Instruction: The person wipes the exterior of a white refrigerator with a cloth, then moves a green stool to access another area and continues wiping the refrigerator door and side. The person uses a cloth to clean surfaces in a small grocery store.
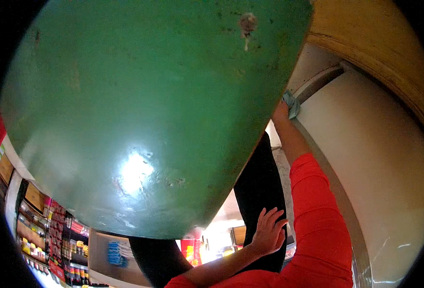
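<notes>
A grey-green cloth [292,104] is bunched in my right hand [281,111], against the dark strip at the edge of a pale, smooth panel [370,144]. The green surface hides part of that hand. My left hand [269,232] holds nothing; its fingers are apart in front of a black-trousered leg. Red sleeves cover my upper arms. A large, worn green surface [143,90] with scuffs, a brown patch and a bright glare spot fills the upper left and middle, close to the camera.
Shelves of bottles and packets [77,248] stand at the lower left. Beside them, a pale open compartment [100,252] has blue-and-white packets [117,253] in it. A yellow-brown curved surface [377,43] spans the upper right. Red packaging [191,252] shows at the bottom.
</notes>
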A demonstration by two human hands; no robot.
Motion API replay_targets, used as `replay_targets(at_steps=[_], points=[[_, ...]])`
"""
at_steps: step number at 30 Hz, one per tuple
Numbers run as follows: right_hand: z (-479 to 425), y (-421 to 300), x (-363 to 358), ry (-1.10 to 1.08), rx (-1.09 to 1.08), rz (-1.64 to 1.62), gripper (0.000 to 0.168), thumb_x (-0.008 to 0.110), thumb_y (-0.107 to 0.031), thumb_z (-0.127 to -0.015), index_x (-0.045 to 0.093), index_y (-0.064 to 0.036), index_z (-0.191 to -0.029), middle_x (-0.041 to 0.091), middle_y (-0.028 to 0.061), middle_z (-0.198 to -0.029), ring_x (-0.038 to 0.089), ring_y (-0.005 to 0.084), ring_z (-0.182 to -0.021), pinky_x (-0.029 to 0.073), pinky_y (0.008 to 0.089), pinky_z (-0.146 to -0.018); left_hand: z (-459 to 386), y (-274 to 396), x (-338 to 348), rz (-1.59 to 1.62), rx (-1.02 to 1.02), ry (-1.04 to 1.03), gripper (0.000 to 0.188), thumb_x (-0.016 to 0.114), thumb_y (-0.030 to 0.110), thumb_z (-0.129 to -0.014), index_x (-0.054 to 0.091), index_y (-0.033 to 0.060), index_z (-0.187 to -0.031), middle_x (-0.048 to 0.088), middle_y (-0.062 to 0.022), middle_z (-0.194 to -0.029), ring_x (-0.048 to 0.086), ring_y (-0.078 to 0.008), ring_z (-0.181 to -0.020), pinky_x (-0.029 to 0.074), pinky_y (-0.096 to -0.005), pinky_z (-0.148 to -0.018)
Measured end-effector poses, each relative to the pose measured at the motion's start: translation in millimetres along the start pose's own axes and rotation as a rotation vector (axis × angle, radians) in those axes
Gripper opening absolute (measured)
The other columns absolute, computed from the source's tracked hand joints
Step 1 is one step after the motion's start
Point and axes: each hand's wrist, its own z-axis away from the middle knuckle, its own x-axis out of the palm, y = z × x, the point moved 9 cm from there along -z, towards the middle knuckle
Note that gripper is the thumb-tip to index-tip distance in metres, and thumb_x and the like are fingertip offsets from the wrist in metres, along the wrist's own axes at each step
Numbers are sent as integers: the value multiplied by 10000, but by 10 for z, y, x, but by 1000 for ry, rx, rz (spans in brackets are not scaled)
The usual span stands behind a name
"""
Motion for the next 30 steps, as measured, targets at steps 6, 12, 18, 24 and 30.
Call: replay_targets(at_steps=[6, 12, 18, 24, 30], points=[[880, -726, -695, -421, -416, 567, 229, 534, -193, -822, 712, -141, -956, 646, 54, -1050, 527, 262, -1060, 412, 459, -842, 35, -62, 65, -100, -31, 8, 363, 569, 102, -764, 526, 13, -1113, 435, -197, -1230, 349, -357, -1229, 209, -562, -1056], [2178, -751, -1577, -509, -507, 455, 234, 571, -207, -808, 690, -150, -1002, 650, 43, -1054, 524, 268, -1080, 416, 480, -871, 369, 241, -430, -48, -19, 86, 372, 611, 78, -750, 507, 24, -1103, 454, -192, -1190, 383, -385, -1187, 287, -498, -1023], [2716, -587, -1970, -483, -310, -184, 419, 628, -331, -787, 595, -115, -1145, 609, 143, -1132, 563, 347, -1045, 431, 463, -915, 697, 1246, -3167, -491, 150, 626, 507, 558, 38, -762, 387, -30, -1233, 385, -200, -1271, 373, -340, -1202, 246, -454, -1042], [3185, -699, -2829, -651, 169, -1762, 420, 561, -342, -893, 534, -24, -1166, 616, 110, -1092, 616, 238, -961, 487, 376, -864, 94, 69, -5257, 5, -208, 745, 644, 625, 328, -849, 358, -43, -1304, 440, -194, -1288, 435, -287, -1182, 334, -374, -1012], [3486, -1068, -3336, -552, 120, -2370, 379, 522, -338, -915, 555, -38, -1145, 630, 92, -1074, 611, 215, -981, 483, 352, -889, -384, -273, -4823, 762, -358, 100, 605, 648, 387, -814, 480, -37, -1212, 603, -119, -1080, 600, -242, -950, 505, -360, -809]])
